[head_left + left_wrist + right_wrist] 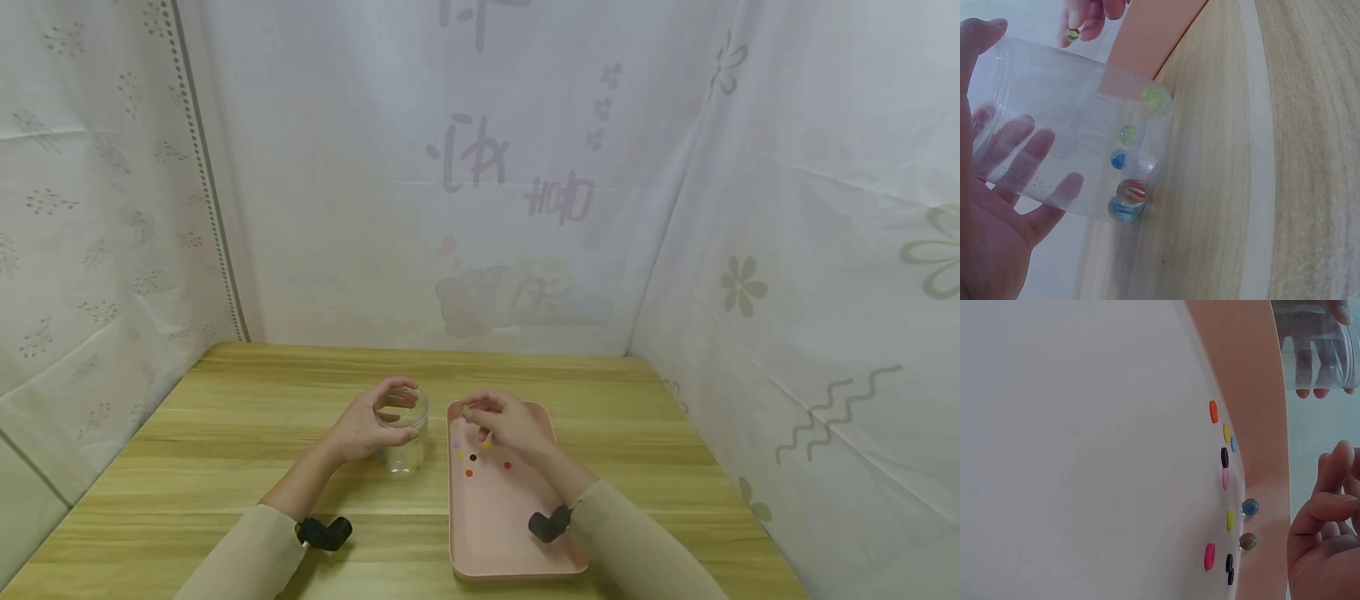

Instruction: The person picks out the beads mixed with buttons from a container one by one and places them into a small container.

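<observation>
In the head view I had the left hand (367, 429) at the nine o'clock side of a clear jar (424, 433), its fingers curled round the far wall and its thumb along the near side, with the forearm running back toward seven. The right hand (504, 421) hung palm-down over the far end of the pink tray (495, 525), at three o'clock from the jar, wrist bent and forearm trailing toward four; its fingertips pinched a small green marble (1072, 34), clear of the jar. My left wrist view showed five marbles at the jar's base, a red-streaked marble (1132, 192) overlapping a blue one. I could not tell whether that base touched the wooden table (247, 417). The right wrist view cut the right hand off at three o'clock and hid the pinched marble, though two marbles and several buttons, an orange button (1214, 412) among them, showed in the tray.
</observation>
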Action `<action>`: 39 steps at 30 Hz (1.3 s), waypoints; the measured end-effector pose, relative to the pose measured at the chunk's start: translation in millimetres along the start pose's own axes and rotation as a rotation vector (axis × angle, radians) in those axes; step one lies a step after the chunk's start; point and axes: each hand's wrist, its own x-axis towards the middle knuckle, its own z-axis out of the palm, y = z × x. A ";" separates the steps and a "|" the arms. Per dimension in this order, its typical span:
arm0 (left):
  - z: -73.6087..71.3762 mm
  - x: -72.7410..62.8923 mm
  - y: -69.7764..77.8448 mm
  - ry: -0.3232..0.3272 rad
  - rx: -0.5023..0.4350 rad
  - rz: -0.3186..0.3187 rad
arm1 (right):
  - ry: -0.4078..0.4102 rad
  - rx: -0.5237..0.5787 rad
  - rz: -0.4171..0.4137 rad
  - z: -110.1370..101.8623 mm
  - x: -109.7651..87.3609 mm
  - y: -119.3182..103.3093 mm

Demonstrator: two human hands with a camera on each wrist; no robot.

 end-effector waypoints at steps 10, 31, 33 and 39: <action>0.0 -1.0 2.5 0.007 0.006 0.006 | 0.030 0.045 0.003 -3.6 -3.3 -3.4; 0.2 -0.8 2.3 0.006 0.017 0.017 | 0.066 0.011 -0.048 -16.1 -0.9 -17.7; 0.3 -1.1 2.2 0.005 0.018 0.019 | 0.063 0.002 -0.050 -16.4 -0.9 -20.4; 0.7 -1.2 1.3 0.005 0.014 0.019 | 0.062 -0.006 -0.064 -14.5 -0.7 -26.9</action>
